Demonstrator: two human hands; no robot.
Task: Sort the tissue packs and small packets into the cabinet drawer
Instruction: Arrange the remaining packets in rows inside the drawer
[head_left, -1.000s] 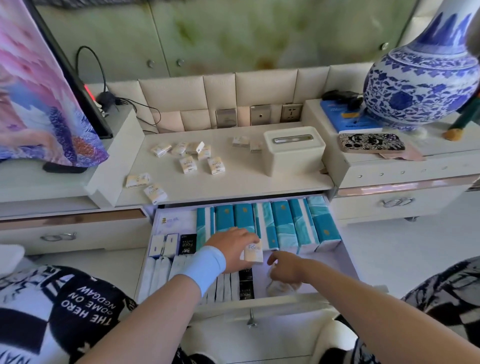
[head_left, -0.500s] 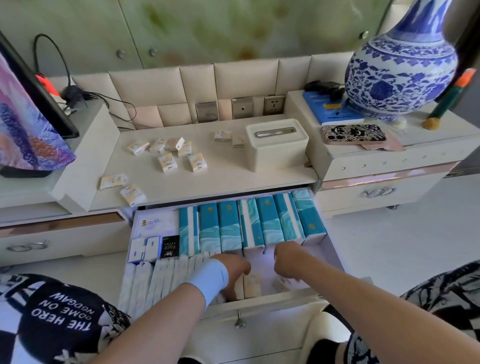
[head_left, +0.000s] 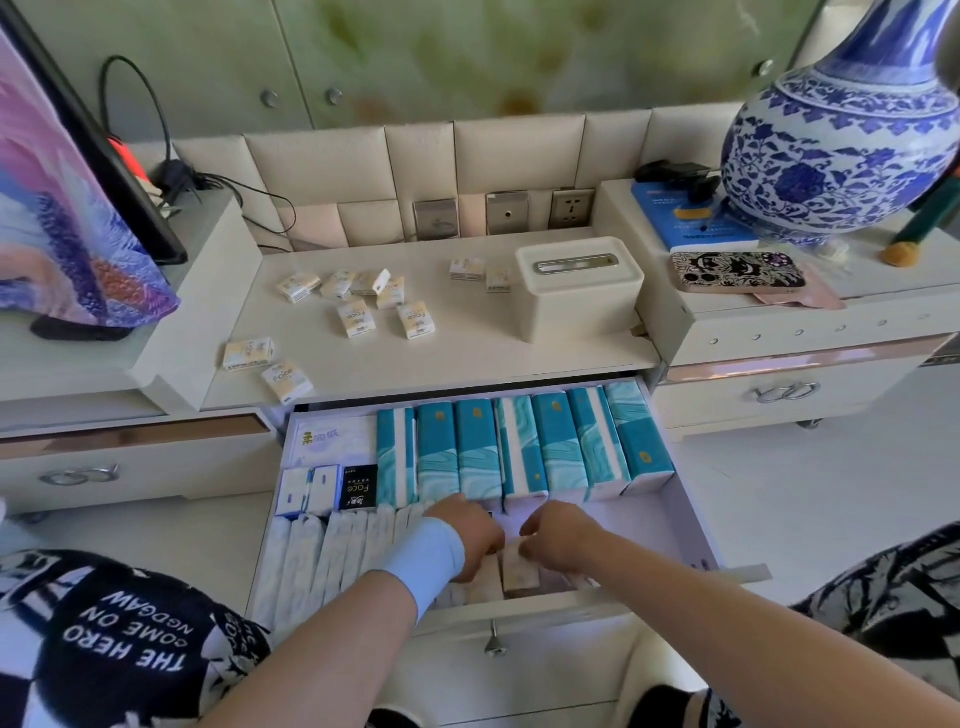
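Seemingly mid-placement: at the drawer (head_left: 655, 535) front, the right grip (head_left: 558, 540) pinched a small packet (head_left: 519, 574) upright; whether the left grip (head_left: 467, 540) held anything was unclear. Next, loose packets (head_left: 415, 320) on the counter (head_left: 467, 358) needed fetching.

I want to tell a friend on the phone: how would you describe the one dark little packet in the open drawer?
Look into the open drawer below the middle countertop. A row of teal tissue packs stands along its back; just beside that row's left end stands the black packet. Its black wrapper with white lettering sets it apart from the white-and-blue packets on its other side.
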